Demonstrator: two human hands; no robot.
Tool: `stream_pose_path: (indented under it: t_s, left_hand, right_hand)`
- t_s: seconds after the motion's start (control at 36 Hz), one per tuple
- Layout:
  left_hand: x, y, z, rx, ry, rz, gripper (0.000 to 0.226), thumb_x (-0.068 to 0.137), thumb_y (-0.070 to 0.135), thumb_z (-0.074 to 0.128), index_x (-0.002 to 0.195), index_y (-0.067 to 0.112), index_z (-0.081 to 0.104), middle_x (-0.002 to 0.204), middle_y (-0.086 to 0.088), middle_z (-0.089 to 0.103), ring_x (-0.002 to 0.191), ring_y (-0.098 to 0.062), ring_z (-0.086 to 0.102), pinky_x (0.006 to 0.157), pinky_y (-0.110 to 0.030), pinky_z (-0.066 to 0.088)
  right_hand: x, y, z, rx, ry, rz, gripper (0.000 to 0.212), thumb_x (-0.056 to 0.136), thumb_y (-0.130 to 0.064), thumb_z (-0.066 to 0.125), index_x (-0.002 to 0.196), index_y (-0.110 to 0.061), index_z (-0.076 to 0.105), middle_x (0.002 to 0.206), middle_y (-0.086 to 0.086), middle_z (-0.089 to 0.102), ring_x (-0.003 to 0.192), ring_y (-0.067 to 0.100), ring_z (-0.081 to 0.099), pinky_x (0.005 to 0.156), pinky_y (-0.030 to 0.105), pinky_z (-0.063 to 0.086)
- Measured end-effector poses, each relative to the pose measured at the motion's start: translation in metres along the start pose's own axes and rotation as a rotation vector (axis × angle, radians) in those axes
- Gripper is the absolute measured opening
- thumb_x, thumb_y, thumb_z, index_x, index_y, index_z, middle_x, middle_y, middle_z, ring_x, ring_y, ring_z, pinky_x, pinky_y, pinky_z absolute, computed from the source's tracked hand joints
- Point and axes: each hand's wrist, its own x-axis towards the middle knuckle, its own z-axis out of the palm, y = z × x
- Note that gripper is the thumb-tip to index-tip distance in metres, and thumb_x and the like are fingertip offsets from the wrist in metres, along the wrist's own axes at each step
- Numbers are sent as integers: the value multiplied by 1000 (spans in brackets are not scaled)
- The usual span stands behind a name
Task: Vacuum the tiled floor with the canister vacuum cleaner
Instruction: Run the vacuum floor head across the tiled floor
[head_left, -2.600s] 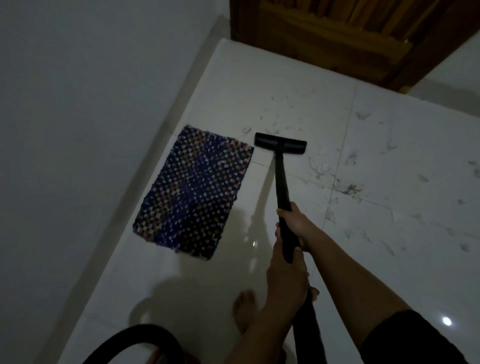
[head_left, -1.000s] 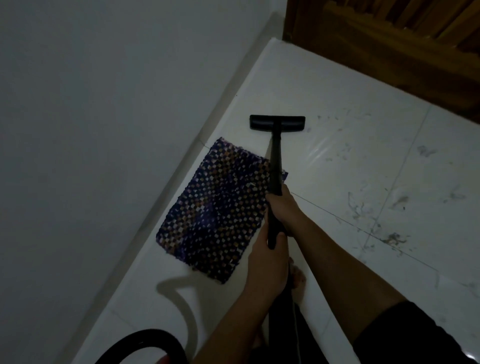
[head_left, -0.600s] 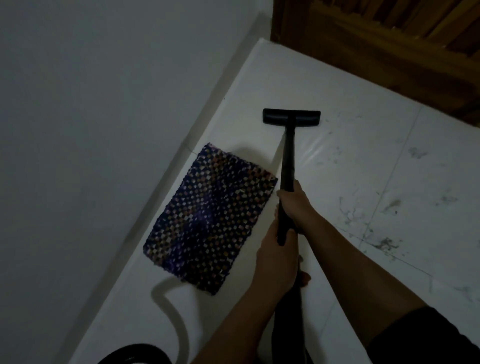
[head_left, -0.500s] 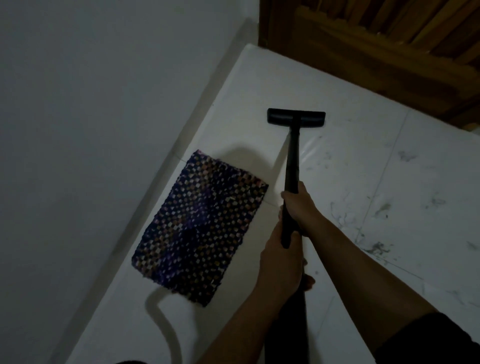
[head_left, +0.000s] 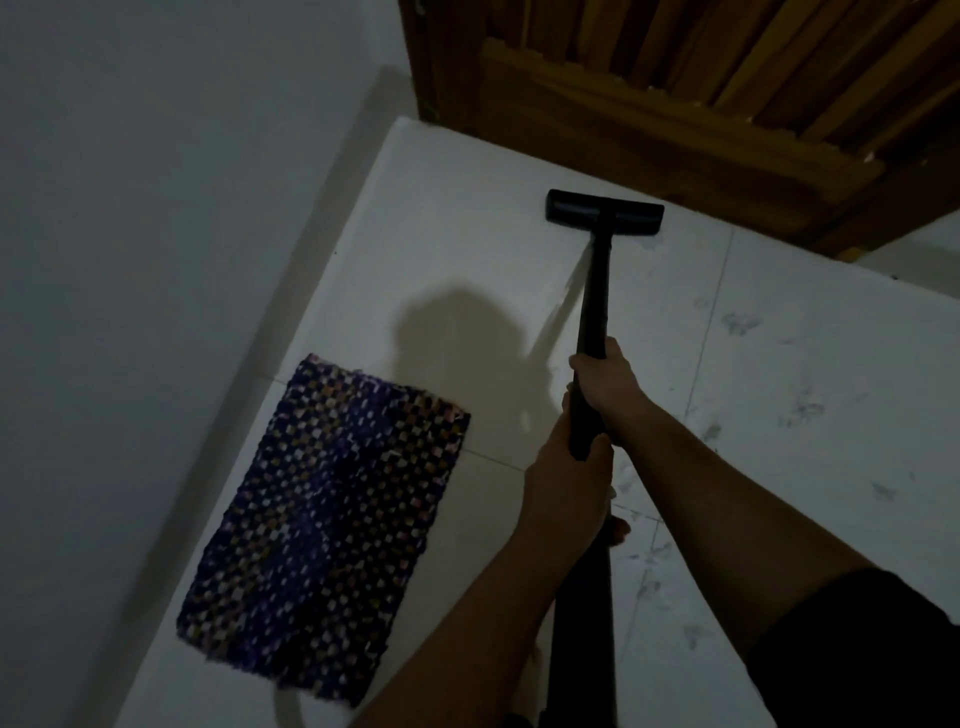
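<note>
The black vacuum wand (head_left: 595, 312) is covered where the right hand (head_left: 602, 376) and, nearer, the left hand (head_left: 563, 488) wrap it. Its near end runs off the bottom edge. Both hands' fingertips are out of sight behind the wand. Only the toes of a bare foot (head_left: 619, 531) show just right of the wand; the rest is hidden behind the wand and the left hand. The wooden door (head_left: 675, 78) is cut by the top edge, and the dark sleeve (head_left: 857, 649) by the right and bottom edges. Grey marks (head_left: 740, 323) on the tiled floor (head_left: 467, 234) are too small and dim to identify.
</note>
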Motion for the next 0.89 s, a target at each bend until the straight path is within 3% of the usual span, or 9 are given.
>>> stream_pose_path:
  t_s: [0.17,0.36,0.44,0.56,0.64,0.72,0.81,0.89]
  left_hand:
    - [16,10,10,60,-22,35,41,100,22,43,140,29,42,70,-5,53,50,-13,52,39,-22,47]
    - [17,13,23,181,-44,92,39,100,19,41,139,21,44,66,1,51,41,-3,51,33,-6,36]
    - [17,13,30,240,-54,104,41,100,18,41,140,20,43,66,4,50,34,8,48,32,-4,34]
    - [11,10,32,217,-67,71,40,100,20,40,140,22,43,67,1,50,35,-3,50,31,-9,39]
    - [2,6,30,220,-58,79,35,101,20,40,136,19,45,69,4,49,35,1,51,30,-5,35]
    - [-12,-2,22,227,-43,94,39,101,19,40,141,19,42,72,5,50,49,-3,49,35,-4,37]
    - [-31,-12,12,179,-37,48,43,101,22,41,143,26,38,73,-7,54,50,-9,50,35,-10,41]
    - [-46,-21,4,186,-13,34,42,100,24,42,142,25,40,69,-5,54,49,-11,51,37,-17,46]
  right_hand:
    - [13,-11,-13,61,22,-6,39,96,-13,46,135,-15,42,70,9,51,52,21,51,51,32,47]
    - [20,-6,-30,82,59,12,40,94,-13,46,133,-18,42,68,9,50,52,23,50,57,37,51]
    - [24,-1,-37,33,87,16,43,93,-16,46,135,-18,41,72,9,52,61,28,54,75,47,55]
    - [20,6,-41,18,96,25,45,92,-18,46,137,-19,40,74,8,51,76,31,55,86,55,54]
    - [10,11,-36,31,80,31,44,92,-17,46,136,-20,40,72,8,51,73,30,55,84,54,53]
    - [-6,17,-29,59,46,37,42,93,-15,47,135,-19,41,71,8,51,64,27,54,80,49,54]
    - [-25,27,-20,81,28,46,41,94,-14,48,134,-17,42,72,8,51,60,23,52,80,48,54]
    - [-45,32,-13,53,29,45,38,95,-14,47,133,-14,43,71,7,51,58,21,52,73,44,54]
